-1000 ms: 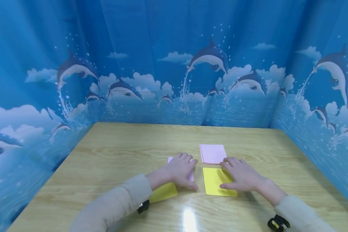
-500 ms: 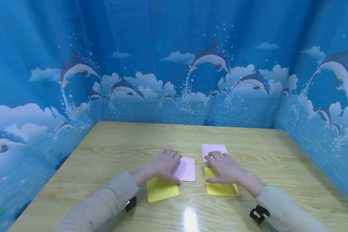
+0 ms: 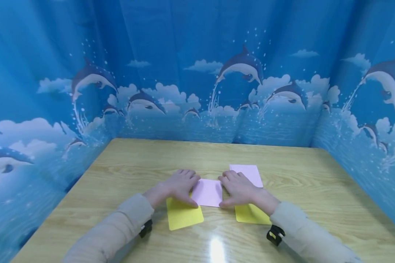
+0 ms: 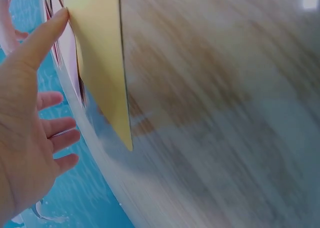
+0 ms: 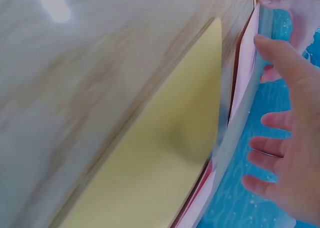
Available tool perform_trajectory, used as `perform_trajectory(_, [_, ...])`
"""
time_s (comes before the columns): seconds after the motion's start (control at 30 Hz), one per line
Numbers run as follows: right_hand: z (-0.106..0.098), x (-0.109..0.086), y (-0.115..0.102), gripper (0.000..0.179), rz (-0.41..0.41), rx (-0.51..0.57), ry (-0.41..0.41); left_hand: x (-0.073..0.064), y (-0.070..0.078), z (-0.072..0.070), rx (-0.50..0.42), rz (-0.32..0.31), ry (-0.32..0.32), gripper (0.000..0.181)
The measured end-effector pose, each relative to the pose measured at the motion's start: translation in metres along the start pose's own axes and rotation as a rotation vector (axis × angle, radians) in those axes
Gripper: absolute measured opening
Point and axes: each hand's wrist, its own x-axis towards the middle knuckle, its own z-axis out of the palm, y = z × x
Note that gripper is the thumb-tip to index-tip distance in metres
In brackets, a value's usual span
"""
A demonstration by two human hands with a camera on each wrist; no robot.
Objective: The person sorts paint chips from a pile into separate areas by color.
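A single pink card (image 3: 208, 193) lies flat on the wooden table (image 3: 145, 160) between my two hands. My left hand (image 3: 180, 183) rests flat at its left edge, fingers straight, over the top of a yellow card (image 3: 184, 216). My right hand (image 3: 237, 187) lies flat at the pink card's right edge, partly covering a second yellow card (image 3: 250, 216). A small pink stack (image 3: 248, 171) sits just beyond the right hand. In the left wrist view the thumb (image 4: 50, 28) touches the yellow card (image 4: 100, 53). The right wrist view shows spread fingers (image 5: 280, 143) beside the yellow card (image 5: 165, 163).
Blue dolphin-print curtain walls (image 3: 197, 91) close in the table on the left, back and right. A bright light reflection (image 3: 216, 250) shines on the tabletop near me. Black wrist straps (image 3: 274, 234) sit on both cream sleeves.
My left hand slid left off the single pink card, uncovering it. My right hand moved left from the right yellow card to the pink card's right edge.
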Motion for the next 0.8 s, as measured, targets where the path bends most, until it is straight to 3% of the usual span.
perform_trajectory(0.37, [0.005, 0.019, -0.010, 0.088, 0.017, 0.009, -0.151, 0.003, -0.004, 0.001, -0.063, -0.008, -0.049, 0.089])
perform_trajectory(0.8, [0.003, 0.024, -0.008, 0.087, 0.038, 0.030, -0.187, 0.002, -0.005, 0.000, -0.060, 0.003, -0.039, 0.084])
